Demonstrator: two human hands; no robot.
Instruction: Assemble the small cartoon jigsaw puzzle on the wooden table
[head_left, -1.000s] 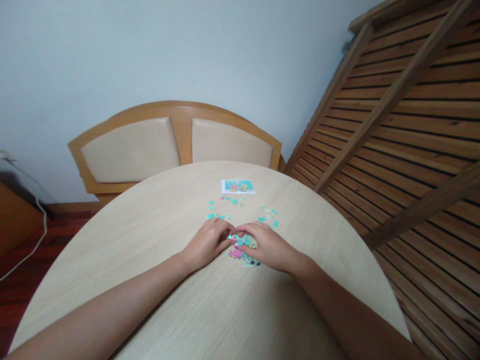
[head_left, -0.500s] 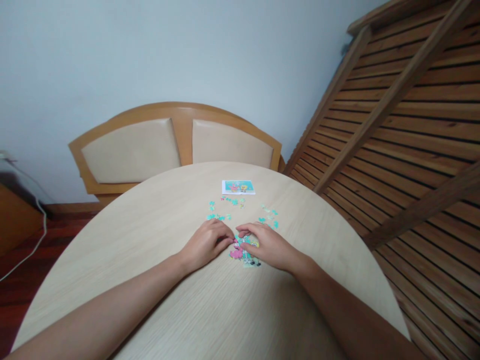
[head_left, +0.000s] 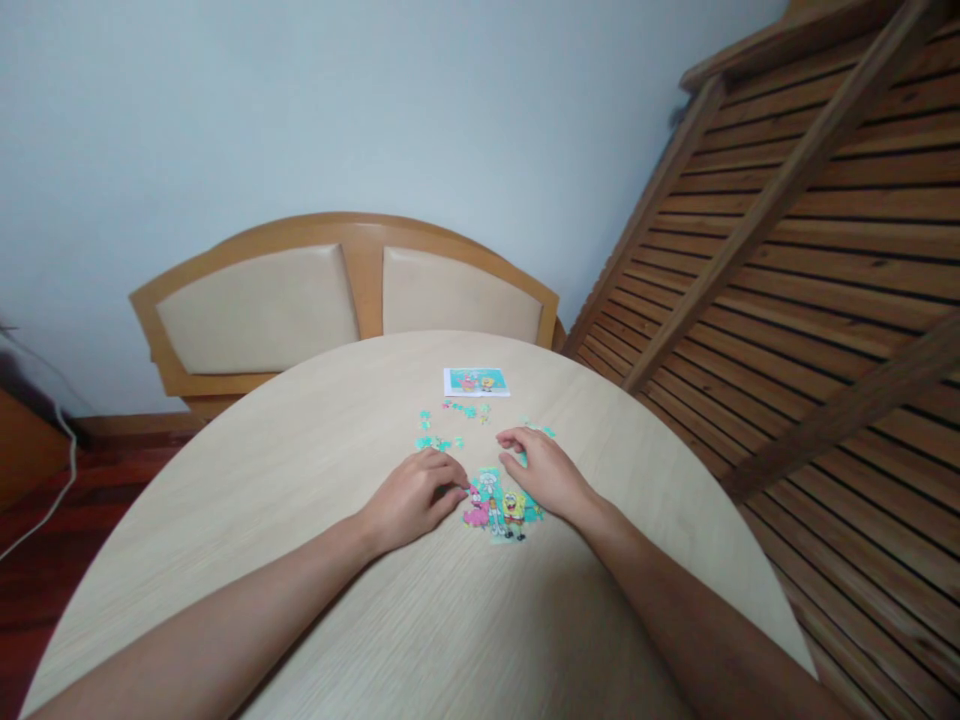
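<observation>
A partly joined jigsaw puzzle (head_left: 495,512) lies flat on the table, showing a pink starfish, a grey-green figure and a yellow sponge character. At its left edge, my left hand (head_left: 417,500) is closed, with thumb and index fingertips together on the puzzle by the starfish's head. My right hand (head_left: 549,472) hovers above the puzzle's upper right, fingers and thumb apart, with nothing visible between them. It partly covers loose teal pieces behind it. Other loose puzzle pieces (head_left: 426,442) lie beyond my left hand.
A picture card (head_left: 478,382) with the same characters lies farther back on the round wooden table (head_left: 315,440). More loose pieces (head_left: 469,411) sit just in front of it. Behind stands a padded headboard (head_left: 262,310); slatted wooden panels (head_left: 795,260) lean at the right.
My right hand has lifted off the puzzle and moved up and right, uncovering the sponge character. Its fingers have opened. My left hand stays at the puzzle's left edge.
</observation>
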